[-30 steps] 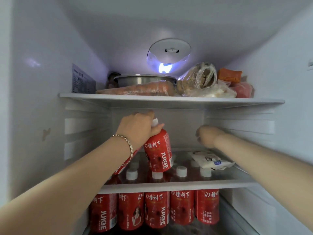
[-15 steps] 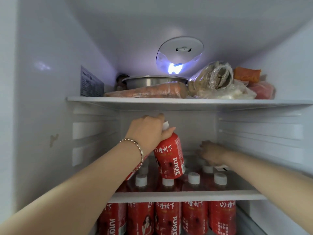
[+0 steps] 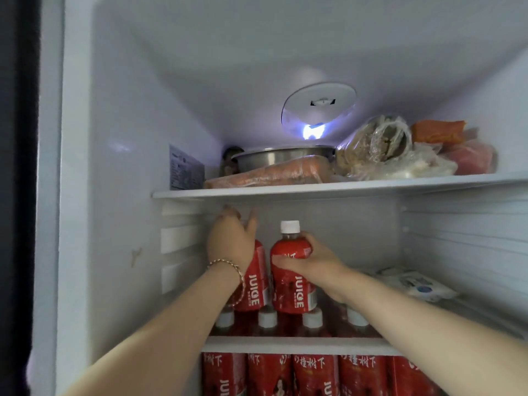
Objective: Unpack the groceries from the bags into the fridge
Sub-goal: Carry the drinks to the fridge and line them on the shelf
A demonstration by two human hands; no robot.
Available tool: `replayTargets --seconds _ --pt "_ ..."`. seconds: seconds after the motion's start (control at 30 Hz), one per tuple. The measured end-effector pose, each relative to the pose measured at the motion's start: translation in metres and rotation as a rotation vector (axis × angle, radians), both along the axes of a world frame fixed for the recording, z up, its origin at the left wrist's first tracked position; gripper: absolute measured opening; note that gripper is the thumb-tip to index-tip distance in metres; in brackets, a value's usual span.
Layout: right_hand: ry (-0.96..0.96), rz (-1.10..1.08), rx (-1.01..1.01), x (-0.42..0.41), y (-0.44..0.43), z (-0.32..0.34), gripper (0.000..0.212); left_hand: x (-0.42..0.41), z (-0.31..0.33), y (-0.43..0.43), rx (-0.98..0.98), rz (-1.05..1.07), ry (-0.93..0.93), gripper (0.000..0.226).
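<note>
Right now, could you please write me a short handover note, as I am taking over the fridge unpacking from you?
Left hand: lies over the top of one red plastic juice bottle; grip unclear.
Right hand: grips a second red juice bottle with a white cap, beside the first, at the left of the glass middle shelf.
Done: a row of red juice bottles stands on the level below.
Left: seat both bottles and let go. The bags are out of view.

On the middle shelf [image 3: 297, 344], free room lies right of centre in the frame, between the juice bottle [image 3: 291, 292] at centre and the white packet [image 3: 420, 284]. The top shelf [image 3: 314, 188] is crowded along its front.
</note>
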State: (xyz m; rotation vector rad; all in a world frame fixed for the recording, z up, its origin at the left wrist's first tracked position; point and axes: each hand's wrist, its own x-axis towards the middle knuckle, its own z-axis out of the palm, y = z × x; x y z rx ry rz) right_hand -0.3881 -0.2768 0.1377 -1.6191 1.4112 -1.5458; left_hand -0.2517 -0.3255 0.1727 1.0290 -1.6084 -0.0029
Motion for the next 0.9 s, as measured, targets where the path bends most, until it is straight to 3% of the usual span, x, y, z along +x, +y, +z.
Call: replayTargets --seconds 0.1,0.2,0.23,0.37,0.47,0.67,0.9 --pt "0.17 -0.048 0.004 0.001 -0.009 0.005 0.059 -0.005 -0.021 0.0 0.115 0.182 -0.235 0.069" --pt "0.608 -0.362 0.055 0.0 -0.022 0.0 0.071 -0.006 -0.029 0.003 0.135 0.378 -0.491 0.084" --pt "0.661 -0.433 0.089 0.0 -0.026 -0.002 0.072 -0.006 -0.027 0.003 0.132 0.406 -0.541 0.089" --pt "0.501 -0.396 0.141 0.005 -0.044 0.0 0.067 -0.005 -0.022 0.004 0.274 0.219 -0.475 0.101" --pt "0.482 -0.385 0.178 0.007 -0.06 0.006 0.069 -0.003 -0.028 -0.006 0.337 0.093 -0.389 0.083" --pt "0.489 -0.285 0.237 0.011 -0.075 -0.008 0.087 -0.012 -0.034 -0.043 0.431 0.206 -0.467 0.067" --pt "0.556 -0.209 0.283 -0.001 -0.074 -0.004 0.037 -0.022 -0.037 -0.069 0.478 0.293 -0.626 0.067"
